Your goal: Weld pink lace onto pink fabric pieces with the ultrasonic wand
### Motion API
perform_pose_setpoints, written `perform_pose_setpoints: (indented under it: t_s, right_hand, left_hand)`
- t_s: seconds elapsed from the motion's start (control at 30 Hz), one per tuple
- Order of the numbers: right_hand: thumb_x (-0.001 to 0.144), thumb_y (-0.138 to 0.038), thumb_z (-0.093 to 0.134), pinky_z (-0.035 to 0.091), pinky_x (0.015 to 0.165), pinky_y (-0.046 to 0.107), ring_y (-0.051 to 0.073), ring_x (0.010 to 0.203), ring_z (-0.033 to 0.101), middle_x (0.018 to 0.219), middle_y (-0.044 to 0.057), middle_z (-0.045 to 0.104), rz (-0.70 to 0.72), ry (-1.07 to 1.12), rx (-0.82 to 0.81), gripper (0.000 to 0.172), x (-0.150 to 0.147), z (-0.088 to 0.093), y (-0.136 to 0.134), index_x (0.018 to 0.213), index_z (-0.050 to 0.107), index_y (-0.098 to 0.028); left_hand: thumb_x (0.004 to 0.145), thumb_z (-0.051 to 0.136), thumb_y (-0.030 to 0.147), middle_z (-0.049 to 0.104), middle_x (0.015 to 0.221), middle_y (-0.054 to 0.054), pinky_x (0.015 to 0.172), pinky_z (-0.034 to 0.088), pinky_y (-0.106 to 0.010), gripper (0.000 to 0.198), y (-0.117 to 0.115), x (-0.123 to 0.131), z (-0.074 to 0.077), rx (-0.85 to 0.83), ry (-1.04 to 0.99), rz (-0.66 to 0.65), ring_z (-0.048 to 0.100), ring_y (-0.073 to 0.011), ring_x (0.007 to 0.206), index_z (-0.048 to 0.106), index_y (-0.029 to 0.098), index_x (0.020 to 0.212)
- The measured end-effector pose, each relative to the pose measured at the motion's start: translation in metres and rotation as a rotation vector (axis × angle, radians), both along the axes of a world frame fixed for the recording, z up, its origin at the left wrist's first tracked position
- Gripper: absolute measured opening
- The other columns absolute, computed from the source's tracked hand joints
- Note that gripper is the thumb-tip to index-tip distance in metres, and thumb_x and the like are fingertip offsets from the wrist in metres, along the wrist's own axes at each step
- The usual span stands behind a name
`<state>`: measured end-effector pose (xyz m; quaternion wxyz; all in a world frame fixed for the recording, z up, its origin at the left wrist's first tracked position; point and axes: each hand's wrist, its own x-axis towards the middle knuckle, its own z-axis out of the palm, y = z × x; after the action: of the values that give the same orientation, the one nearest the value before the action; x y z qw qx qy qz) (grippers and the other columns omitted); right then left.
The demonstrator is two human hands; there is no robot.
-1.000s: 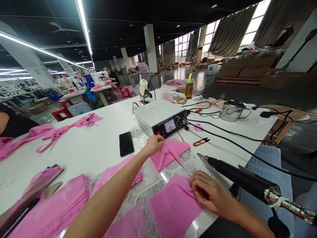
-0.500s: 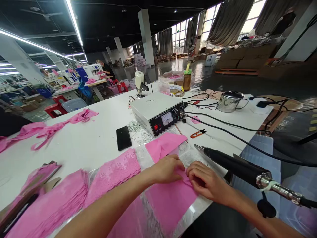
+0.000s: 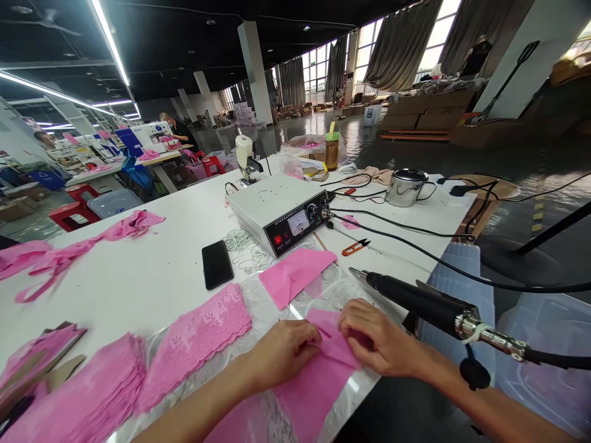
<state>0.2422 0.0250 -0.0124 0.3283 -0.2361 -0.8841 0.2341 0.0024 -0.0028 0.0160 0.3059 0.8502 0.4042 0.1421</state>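
My left hand (image 3: 284, 354) and my right hand (image 3: 376, 337) both rest on a pink fabric piece (image 3: 318, 381) at the table's near edge, fingers curled and pinching its upper edge. A folded pink fabric piece (image 3: 295, 275) lies just beyond them on a clear plastic sheet (image 3: 272, 307). A strip of pink lace (image 3: 194, 335) lies to the left of my left hand. A black handheld tool with a metal end (image 3: 425, 304) rests to the right of my right hand, its cord running off to the right.
A white control box (image 3: 281, 212) with a dial stands mid-table, a black phone (image 3: 217, 264) left of it, orange snips (image 3: 354, 247) right of it. Stacked pink lace (image 3: 83, 394), a steel pot (image 3: 406, 186), a bottle (image 3: 331, 149) and cables share the table. A person works at a far sewing machine.
My left hand left the folded pink piece by the control box and came back to join my right hand on the near fabric. The view shifted rightward.
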Motion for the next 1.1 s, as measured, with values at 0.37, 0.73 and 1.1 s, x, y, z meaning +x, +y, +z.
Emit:
perform_pose_setpoints:
  t_s: [0.37, 0.73, 1.1]
  right_hand:
    - [0.08, -0.008, 0.055, 0.053, 0.079, 0.033, 0.018, 0.087, 0.062, 0.094, 0.005, 0.064, -0.104, -0.041, -0.083, 0.032, 0.009, 0.002, 0.005, 0.108, 0.057, -0.021]
    - [0.09, -0.028, 0.053, 0.053, 0.077, 0.036, 0.021, 0.085, 0.065, 0.091, 0.006, 0.067, -0.324, -0.129, -0.191, 0.019, 0.012, -0.001, 0.0, 0.104, 0.063, -0.021]
    - [0.084, -0.018, 0.052, 0.054, 0.071, 0.035, 0.019, 0.076, 0.063, 0.081, 0.004, 0.066, -0.31, -0.168, -0.215, 0.021, 0.003, -0.002, 0.009, 0.101, 0.065, -0.02]
  left_hand:
    - [0.09, 0.049, 0.012, 0.069, 0.103, -0.006, 0.087, 0.05, -0.031, 0.01, -0.009, -0.004, 0.01, -0.02, 0.017, -0.128, 0.066, -0.0232, 0.106, 0.054, 0.02, 0.085]
    - [0.084, 0.053, 0.007, 0.068, 0.116, -0.009, 0.099, 0.046, -0.032, 0.016, -0.01, -0.007, 0.016, -0.063, -0.004, -0.173, 0.051, -0.0237, 0.134, 0.048, 0.022, 0.082]
    - [0.089, 0.053, 0.015, 0.061, 0.134, -0.009, 0.084, 0.052, -0.031, 0.007, -0.022, -0.03, 0.035, -0.198, -0.111, 0.005, 0.066, -0.0225, 0.11, 0.057, 0.02, 0.092]
